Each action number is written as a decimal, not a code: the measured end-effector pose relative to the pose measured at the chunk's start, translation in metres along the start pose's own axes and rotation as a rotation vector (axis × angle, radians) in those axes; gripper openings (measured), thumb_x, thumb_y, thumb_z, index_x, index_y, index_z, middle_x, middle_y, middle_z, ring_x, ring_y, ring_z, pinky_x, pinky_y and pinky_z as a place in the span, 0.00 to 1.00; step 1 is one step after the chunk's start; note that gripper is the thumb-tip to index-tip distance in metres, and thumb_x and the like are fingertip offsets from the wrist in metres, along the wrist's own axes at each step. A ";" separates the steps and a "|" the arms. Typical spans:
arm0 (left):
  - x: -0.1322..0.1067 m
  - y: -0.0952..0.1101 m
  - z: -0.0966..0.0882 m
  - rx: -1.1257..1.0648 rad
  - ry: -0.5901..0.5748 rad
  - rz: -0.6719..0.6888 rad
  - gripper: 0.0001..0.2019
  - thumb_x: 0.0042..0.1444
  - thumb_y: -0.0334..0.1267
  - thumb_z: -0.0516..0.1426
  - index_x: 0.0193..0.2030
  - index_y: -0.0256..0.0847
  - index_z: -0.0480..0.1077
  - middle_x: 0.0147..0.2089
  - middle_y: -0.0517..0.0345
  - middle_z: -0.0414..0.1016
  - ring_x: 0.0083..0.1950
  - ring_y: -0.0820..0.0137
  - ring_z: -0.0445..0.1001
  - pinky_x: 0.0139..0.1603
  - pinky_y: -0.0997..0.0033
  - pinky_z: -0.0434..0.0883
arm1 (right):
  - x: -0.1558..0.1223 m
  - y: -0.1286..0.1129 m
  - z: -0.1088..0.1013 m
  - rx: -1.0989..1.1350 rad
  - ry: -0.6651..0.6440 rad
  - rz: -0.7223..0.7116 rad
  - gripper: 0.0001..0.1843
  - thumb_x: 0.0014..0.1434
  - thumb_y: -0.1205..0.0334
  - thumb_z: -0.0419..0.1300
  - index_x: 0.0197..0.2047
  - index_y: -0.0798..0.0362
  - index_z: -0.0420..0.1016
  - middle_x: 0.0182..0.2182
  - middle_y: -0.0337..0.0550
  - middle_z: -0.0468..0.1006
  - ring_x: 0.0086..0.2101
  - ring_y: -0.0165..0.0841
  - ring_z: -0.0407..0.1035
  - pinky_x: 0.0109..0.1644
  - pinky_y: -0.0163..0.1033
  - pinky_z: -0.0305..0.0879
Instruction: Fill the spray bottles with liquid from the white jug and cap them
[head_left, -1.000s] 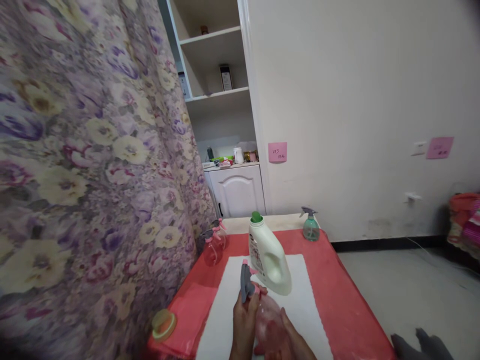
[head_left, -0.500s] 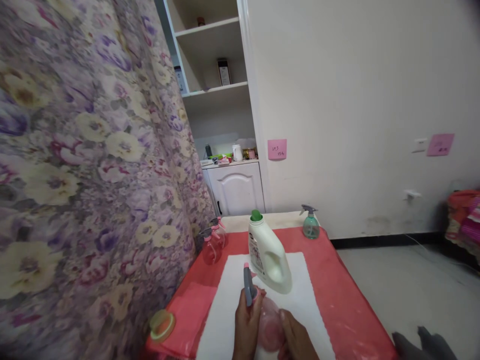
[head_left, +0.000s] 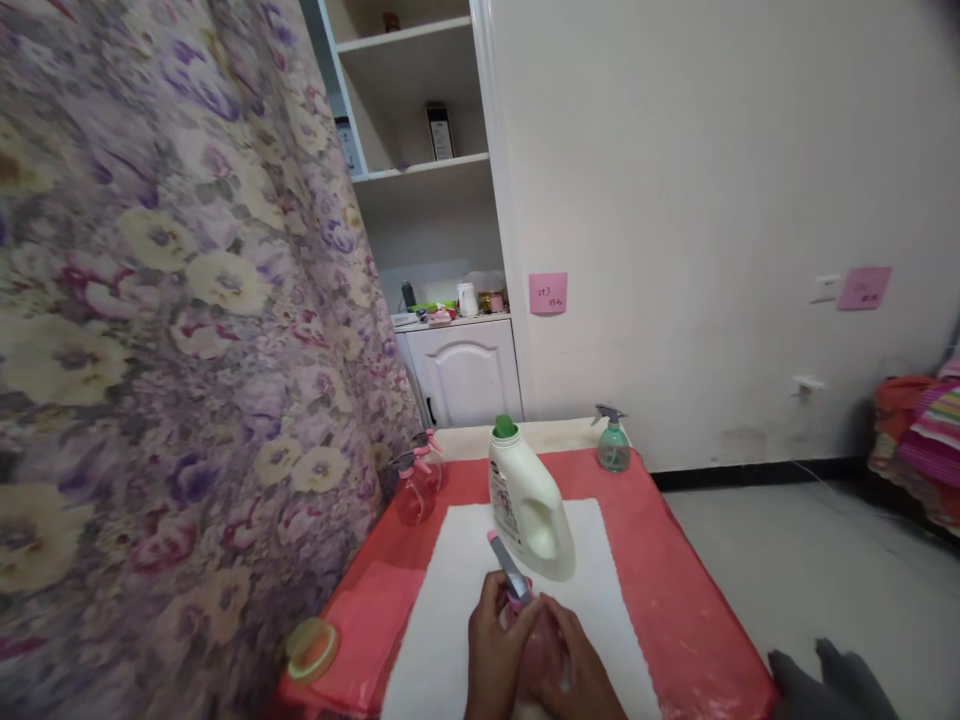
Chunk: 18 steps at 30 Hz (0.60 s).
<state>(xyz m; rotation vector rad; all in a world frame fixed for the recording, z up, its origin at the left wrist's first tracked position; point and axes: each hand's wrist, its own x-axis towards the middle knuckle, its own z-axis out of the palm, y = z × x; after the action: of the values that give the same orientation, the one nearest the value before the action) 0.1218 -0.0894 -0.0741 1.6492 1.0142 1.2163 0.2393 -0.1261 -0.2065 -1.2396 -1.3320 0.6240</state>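
Both my hands wrap a pink see-through spray bottle over the white mat near the table's front edge. My left hand grips its left side and neck, just below the grey and pink spray head, which tilts up to the left. My right hand closes round the bottle's right side. A white detergent jug with a green cap stands upright just behind the bottle.
The table has a red cloth. Two pink spray bottles stand at its back left by the flowered curtain, a green spray bottle at the back right, an orange-green lid at the front left corner. A white cabinet stands behind.
The spray head has tilted from upright to leaning left, and both hands have closed tighter round the pink bottle. The camera has shifted slightly, so the scene sits a little lower left.
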 end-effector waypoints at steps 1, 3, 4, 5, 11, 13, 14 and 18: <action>0.000 0.001 0.000 0.045 0.009 -0.003 0.10 0.49 0.40 0.65 0.35 0.42 0.70 0.33 0.60 0.78 0.37 0.63 0.77 0.41 0.68 0.71 | 0.001 -0.001 0.001 0.012 -0.001 -0.002 0.41 0.48 0.68 0.63 0.66 0.52 0.59 0.61 0.53 0.69 0.62 0.46 0.62 0.67 0.51 0.58; 0.000 0.004 0.000 0.131 0.027 -0.016 0.11 0.48 0.41 0.65 0.33 0.43 0.68 0.31 0.61 0.77 0.35 0.64 0.76 0.39 0.69 0.71 | 0.001 -0.004 0.000 0.047 -0.010 0.002 0.42 0.47 0.68 0.65 0.65 0.50 0.60 0.60 0.52 0.70 0.61 0.46 0.63 0.66 0.51 0.60; -0.001 0.006 0.002 0.162 0.041 -0.021 0.11 0.48 0.41 0.65 0.32 0.43 0.67 0.30 0.62 0.76 0.33 0.64 0.76 0.37 0.69 0.71 | 0.001 -0.006 -0.001 0.065 -0.016 0.010 0.42 0.46 0.67 0.66 0.65 0.49 0.60 0.60 0.51 0.70 0.61 0.46 0.64 0.66 0.51 0.60; -0.001 0.007 0.003 0.183 0.056 -0.021 0.11 0.47 0.41 0.65 0.31 0.44 0.66 0.28 0.63 0.75 0.32 0.64 0.75 0.35 0.69 0.70 | 0.001 -0.007 -0.002 0.080 -0.017 0.020 0.42 0.46 0.67 0.67 0.65 0.49 0.60 0.60 0.51 0.71 0.60 0.46 0.64 0.65 0.51 0.61; -0.005 0.004 0.004 0.073 0.012 -0.014 0.09 0.50 0.41 0.63 0.36 0.42 0.73 0.33 0.60 0.80 0.37 0.63 0.78 0.41 0.69 0.73 | -0.001 -0.003 -0.004 0.123 -0.013 0.036 0.43 0.45 0.69 0.67 0.64 0.48 0.60 0.60 0.50 0.70 0.61 0.46 0.63 0.65 0.51 0.60; -0.006 0.000 0.000 0.039 -0.032 -0.024 0.11 0.52 0.43 0.62 0.40 0.41 0.75 0.38 0.56 0.82 0.43 0.60 0.79 0.45 0.67 0.73 | -0.002 0.002 -0.003 0.136 -0.021 0.033 0.44 0.44 0.71 0.65 0.65 0.48 0.59 0.61 0.49 0.69 0.62 0.46 0.62 0.66 0.51 0.59; -0.006 -0.002 -0.002 0.031 -0.054 -0.024 0.13 0.53 0.44 0.62 0.42 0.40 0.75 0.41 0.54 0.83 0.45 0.59 0.79 0.48 0.66 0.73 | -0.002 0.003 -0.003 0.135 -0.022 0.036 0.45 0.44 0.71 0.65 0.65 0.48 0.59 0.61 0.49 0.68 0.62 0.46 0.61 0.66 0.51 0.59; -0.005 -0.010 -0.009 0.010 -0.086 -0.014 0.16 0.54 0.45 0.61 0.48 0.41 0.75 0.50 0.50 0.82 0.51 0.58 0.78 0.53 0.63 0.73 | -0.003 0.004 -0.002 0.126 -0.026 0.046 0.46 0.42 0.72 0.64 0.65 0.47 0.58 0.62 0.49 0.67 0.62 0.45 0.61 0.66 0.50 0.59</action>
<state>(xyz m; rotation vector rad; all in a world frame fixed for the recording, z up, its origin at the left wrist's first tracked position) 0.1109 -0.0897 -0.0834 1.6853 0.9781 1.1229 0.2421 -0.1284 -0.2111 -1.1659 -1.2693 0.7474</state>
